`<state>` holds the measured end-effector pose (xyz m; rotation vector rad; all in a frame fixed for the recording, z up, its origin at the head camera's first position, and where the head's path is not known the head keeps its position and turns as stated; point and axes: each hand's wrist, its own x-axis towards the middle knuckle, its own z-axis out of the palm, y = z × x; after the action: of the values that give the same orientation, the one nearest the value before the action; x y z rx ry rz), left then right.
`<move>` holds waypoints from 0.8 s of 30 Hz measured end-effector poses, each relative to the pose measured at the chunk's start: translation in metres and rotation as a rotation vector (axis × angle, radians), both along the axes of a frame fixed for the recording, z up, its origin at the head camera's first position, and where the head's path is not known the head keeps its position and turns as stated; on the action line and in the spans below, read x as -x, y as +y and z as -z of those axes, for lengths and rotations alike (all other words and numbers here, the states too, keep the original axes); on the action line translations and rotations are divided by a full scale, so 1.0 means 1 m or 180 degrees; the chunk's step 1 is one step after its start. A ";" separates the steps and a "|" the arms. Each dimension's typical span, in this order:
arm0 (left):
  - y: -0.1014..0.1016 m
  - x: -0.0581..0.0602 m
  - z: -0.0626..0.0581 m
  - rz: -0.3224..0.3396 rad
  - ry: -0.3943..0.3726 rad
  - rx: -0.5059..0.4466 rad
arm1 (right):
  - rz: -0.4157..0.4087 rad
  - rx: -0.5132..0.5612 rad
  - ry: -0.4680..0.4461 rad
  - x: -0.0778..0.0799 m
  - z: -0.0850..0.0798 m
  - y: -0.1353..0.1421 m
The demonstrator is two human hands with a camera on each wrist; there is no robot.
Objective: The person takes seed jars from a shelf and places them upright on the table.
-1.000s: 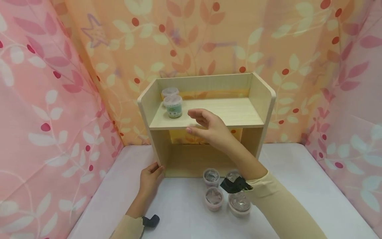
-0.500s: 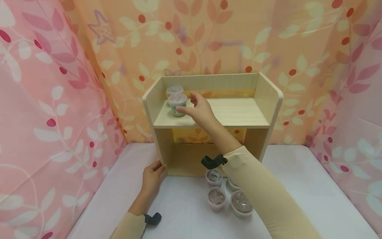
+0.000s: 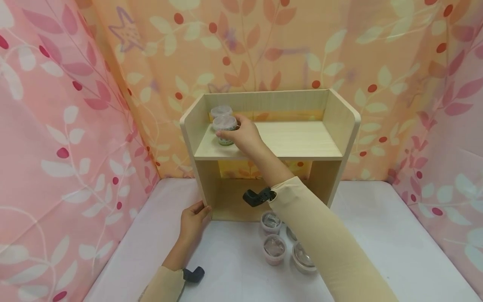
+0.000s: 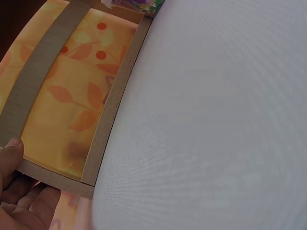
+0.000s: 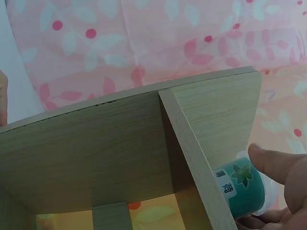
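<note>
On the upper board of a pale wooden shelf (image 3: 302, 140), my right hand (image 3: 245, 134) grips a small lidded plastic tub (image 3: 225, 124) at the left end. Its green label with a leaf shows in the right wrist view, where the thumb lies at the lid of the tub (image 5: 244, 187) and the fingers curl beneath. Right behind it stands another clear-lidded tub (image 3: 221, 110), partly covered. Low on the shelf's left side panel, my left hand (image 3: 191, 222) holds the front edge. The left wrist view has the thumb and fingers (image 4: 45, 203) on opposite sides of that panel.
Several round lidded tubs (image 3: 274, 248) with greyish contents stand on the white tabletop (image 3: 230, 264) before the shelf, some partly behind the right sleeve (image 3: 320, 235). Floral cloth (image 3: 264, 46) hangs behind and at both sides. A colourful printed object (image 4: 144, 5) shows at the left wrist view's top.
My right hand has moved left and come round the front tub, its thumb and fingers closing on it. The left hand stays on the side panel. The head view has shifted slightly.
</note>
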<state>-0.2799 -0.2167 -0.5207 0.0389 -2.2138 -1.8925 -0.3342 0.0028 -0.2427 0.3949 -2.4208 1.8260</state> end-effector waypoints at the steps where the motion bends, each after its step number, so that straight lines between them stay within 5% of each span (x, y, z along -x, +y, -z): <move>1: 0.000 0.000 -0.001 -0.0013 -0.0004 0.0023 | 0.0030 0.0009 0.0010 0.000 0.000 0.000; 11: 0.001 -0.001 0.001 -0.0043 -0.0003 0.0016 | 0.0200 0.0143 0.0081 -0.007 0.003 0.002; 24: 0.001 -0.005 0.000 0.0047 0.0138 0.0013 | -0.0012 0.0536 0.0208 -0.052 0.007 0.023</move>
<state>-0.2752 -0.2156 -0.5211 -0.0191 -2.1954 -1.8782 -0.2822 0.0255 -0.2494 0.4373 -2.2048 1.9671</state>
